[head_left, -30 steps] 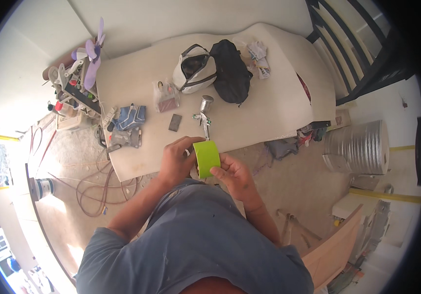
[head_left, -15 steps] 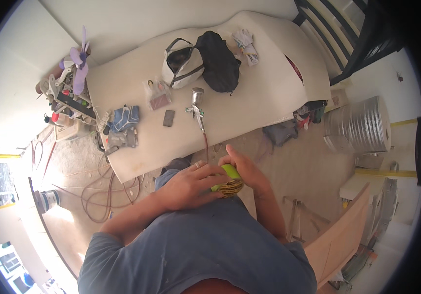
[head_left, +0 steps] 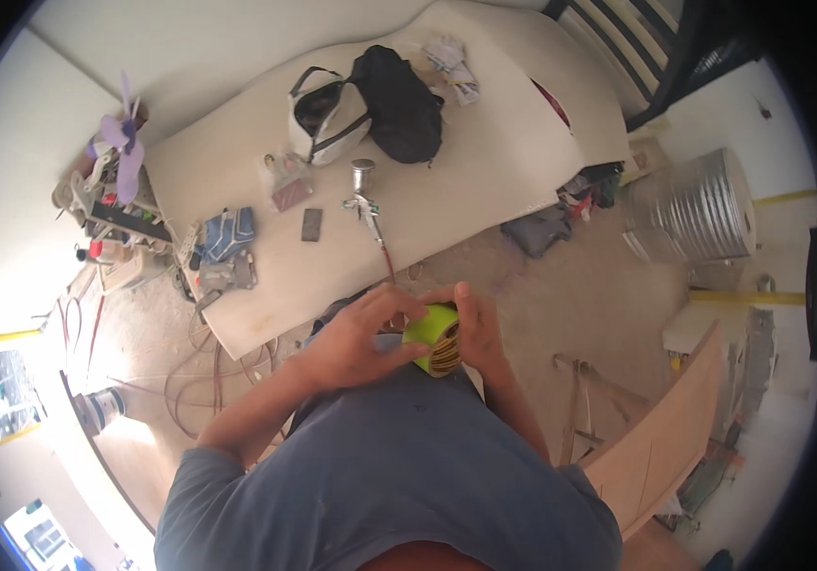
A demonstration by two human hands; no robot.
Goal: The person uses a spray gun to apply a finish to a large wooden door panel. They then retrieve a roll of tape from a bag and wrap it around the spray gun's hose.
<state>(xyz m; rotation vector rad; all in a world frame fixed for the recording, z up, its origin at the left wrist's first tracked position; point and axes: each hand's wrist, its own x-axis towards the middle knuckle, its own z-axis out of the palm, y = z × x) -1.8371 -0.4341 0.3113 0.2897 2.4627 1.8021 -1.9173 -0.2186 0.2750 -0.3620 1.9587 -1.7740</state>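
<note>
A bright green roll of tape (head_left: 420,335) is held in front of my waist, its patterned yellow-and-black inner core turned to the right. My right hand (head_left: 481,333) grips it from the right side, the fingers partly hidden behind. On the other side, my left hand (head_left: 363,333) is curled at the roll, with the thumb on its lower left edge and the fingers at its top. Beyond my hands, a spray gun (head_left: 366,209) with a metal cup lies on the covered bed-like surface (head_left: 475,181). Its red-brown hose runs down toward my left hand.
Near the gun lie a dark flat block (head_left: 311,225), a plastic bag (head_left: 287,181), blue cloth (head_left: 228,233), a white bag (head_left: 330,124) and a black bag (head_left: 397,105). Hoses (head_left: 185,376) coil on the floor at left. A wooden panel (head_left: 661,443) leans at right, near silver ducting (head_left: 689,207).
The roll has turned so more of its core faces right. My left fingers have drawn back from across its front to its left edge. The view has shifted slightly.
</note>
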